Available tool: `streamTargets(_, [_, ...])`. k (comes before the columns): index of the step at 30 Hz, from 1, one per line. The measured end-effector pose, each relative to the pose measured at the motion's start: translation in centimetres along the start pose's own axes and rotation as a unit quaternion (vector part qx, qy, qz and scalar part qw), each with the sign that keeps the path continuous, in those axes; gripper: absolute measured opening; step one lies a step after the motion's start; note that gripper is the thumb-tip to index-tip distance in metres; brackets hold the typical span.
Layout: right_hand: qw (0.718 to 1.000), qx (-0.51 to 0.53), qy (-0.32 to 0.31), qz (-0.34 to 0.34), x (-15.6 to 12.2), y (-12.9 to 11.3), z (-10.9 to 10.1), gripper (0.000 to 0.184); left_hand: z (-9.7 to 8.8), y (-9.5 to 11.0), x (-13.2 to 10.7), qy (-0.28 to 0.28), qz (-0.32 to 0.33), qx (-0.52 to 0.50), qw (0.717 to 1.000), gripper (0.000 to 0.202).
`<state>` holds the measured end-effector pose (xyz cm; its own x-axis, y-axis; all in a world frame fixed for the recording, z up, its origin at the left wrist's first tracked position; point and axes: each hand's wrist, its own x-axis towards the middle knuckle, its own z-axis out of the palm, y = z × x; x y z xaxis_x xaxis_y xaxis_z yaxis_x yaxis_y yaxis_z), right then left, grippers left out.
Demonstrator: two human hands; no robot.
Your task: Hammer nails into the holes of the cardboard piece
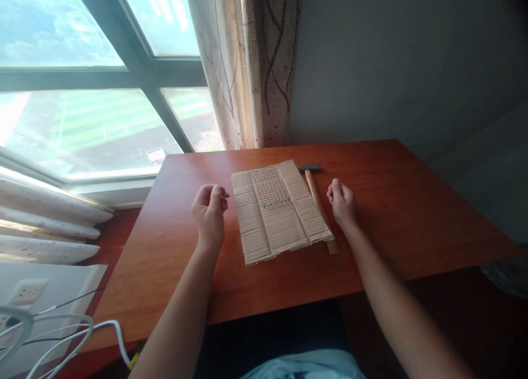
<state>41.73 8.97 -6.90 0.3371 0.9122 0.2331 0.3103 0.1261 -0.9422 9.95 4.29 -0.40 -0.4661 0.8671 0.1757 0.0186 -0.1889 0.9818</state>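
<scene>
A flat piece of brown cardboard lies on the wooden table, creased along its length. A grid of small dark dots covers its upper middle; I cannot tell whether these are holes or nail heads. Left of the cardboard, my left hand is loosely closed and apart from it, with nothing visible in its fingers. My right hand makes a fist on the other side, near a hammer. The hammer has a dark head and a wooden handle, partly hidden by the cardboard's right edge.
The reddish-brown table stands beside a large window. A patterned curtain hangs behind its far edge, next to a grey wall. White cables loop near a wall socket at the lower left.
</scene>
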Motion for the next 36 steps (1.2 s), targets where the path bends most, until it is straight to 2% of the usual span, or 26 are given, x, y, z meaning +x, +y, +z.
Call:
streamTargets(3, [0.999, -0.033, -0.019, -0.004, -0.1, 0.1, 0.1, 0.054, 0.0, -0.9, 0.2, -0.072, -0.08, -0.024, 0.994, 0.029])
streamTargets(8, [0.997, -0.048, -0.06, -0.007, 0.0, -0.2, 0.0, 0.044, 0.0, -1.1, 0.2, -0.149, -0.138, 0.0, 0.979, 0.033])
streamTargets(12, [0.998, -0.004, -0.069, 0.003, -0.3, -1.0, 0.3, 0.052, -0.3, -0.5, 0.2, -0.146, -0.191, -0.024, 0.97, 0.045])
streamTargets(15, [0.997, 0.038, -0.068, 0.021, -1.1, -2.1, 0.4, 0.045, -0.7, 0.1, -0.4, -0.141, -0.226, -0.037, 0.963, 0.053])
streamTargets(17, [0.992, 0.069, -0.097, 0.044, -2.1, -3.3, 0.3, 0.044, -1.1, 0.7, -1.4, -0.154, -0.241, -0.057, 0.956, 0.055])
streamTargets(19, [0.97, 0.152, -0.158, 0.101, -3.4, -4.8, 0.0, 0.043, -1.4, 1.3, -2.6, -0.179, -0.257, -0.08, 0.946, 0.054])
streamTargets(22, [0.906, 0.273, -0.254, 0.203, -5.3, -7.0, -0.4, 0.042, -1.3, 2.0, -4.4, -0.223, -0.288, -0.103, 0.925, 0.052])
streamTargets(25, [0.856, 0.324, -0.304, 0.264, -6.3, -8.1, -0.3, 0.037, -0.9, 2.2, -5.7, -0.234, -0.313, -0.123, 0.912, 0.051])
streamTargets(28, [0.828, 0.356, -0.327, 0.285, -6.7, -8.1, 0.0, 0.036, -0.3, 2.3, -6.1, -0.222, -0.32, -0.122, 0.913, 0.053])
streamTargets(32, [0.834, 0.348, -0.314, 0.291, -6.7, -8.2, -0.6, 0.034, 0.8, 2.9, -6.0, -0.201, -0.314, -0.107, 0.922, 0.051])
streamTargets(36, [0.86, 0.334, -0.279, 0.266, -5.4, -8.7, -2.8, 0.033, 3.7, 4.0, -5.3, -0.237, -0.287, -0.137, 0.918, 0.045])
